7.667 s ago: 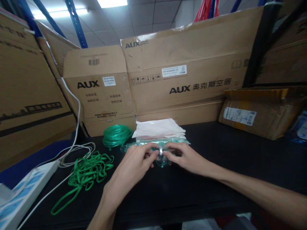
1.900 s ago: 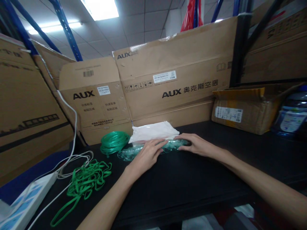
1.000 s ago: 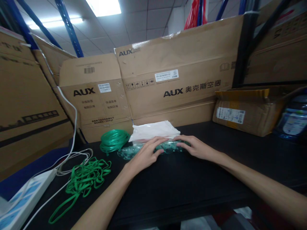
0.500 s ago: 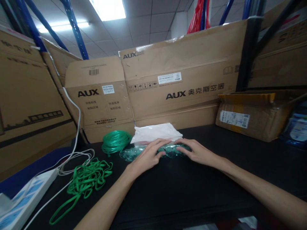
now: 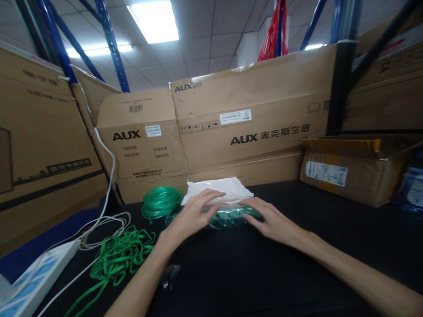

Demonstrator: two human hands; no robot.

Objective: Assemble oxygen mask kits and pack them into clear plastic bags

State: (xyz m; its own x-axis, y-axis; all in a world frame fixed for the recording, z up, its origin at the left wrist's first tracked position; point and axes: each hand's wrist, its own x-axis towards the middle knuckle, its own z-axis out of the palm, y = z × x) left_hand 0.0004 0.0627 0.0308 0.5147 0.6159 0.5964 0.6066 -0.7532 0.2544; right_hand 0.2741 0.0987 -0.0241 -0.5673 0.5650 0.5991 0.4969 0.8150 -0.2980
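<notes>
Left hand (image 5: pixel 189 220): was spread wide, thumb off fingers, at the front left of a flat white packet (image 5: pixel 224 187). Right hand (image 5: pixel 272 222): curved about the right end of a row of translucent green plastic pieces (image 5: pixel 228 218); whether it gripped could not be told. Row: lay just in front of the packet. Glossy green tubing coil (image 5: pixel 161 202): sat just left of the packet. Brown cardboard box (image 5: pixel 360 180): stood well to its right.
</notes>
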